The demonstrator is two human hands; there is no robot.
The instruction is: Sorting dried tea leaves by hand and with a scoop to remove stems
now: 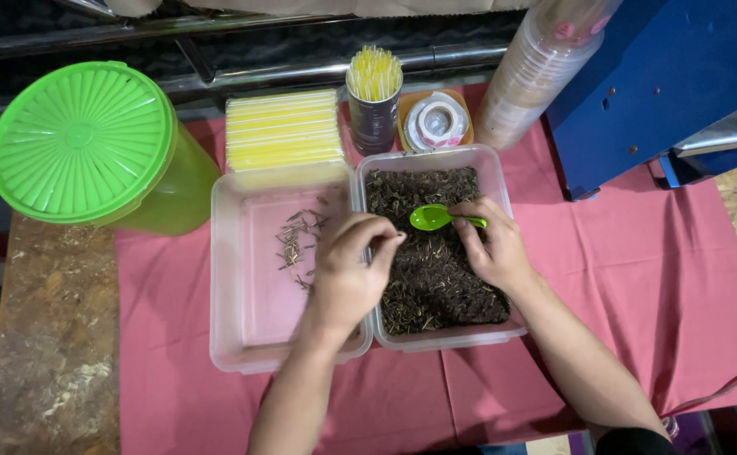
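Note:
My right hand [493, 244] holds a small green plastic spoon [434, 217] over a clear plastic tub [503, 181] full of dark dried tea leaves [436, 278]. My left hand [353, 265] hovers at the divide between this tub and a second clear tub [233, 337], its fingertips pinched together as if on a small twig; what it holds is too small to see. The left tub holds only several loose thin stems [297, 240] near its upper part.
A green lidded container [82, 139] stands at the far left. Behind the tubs are a pack of yellow straws [282, 131], a cup of straws [374, 97], a tape roll [436, 122], stacked plastic cups [533, 76] and a blue machine [663, 84]. A pink cloth [638, 278] covers the table.

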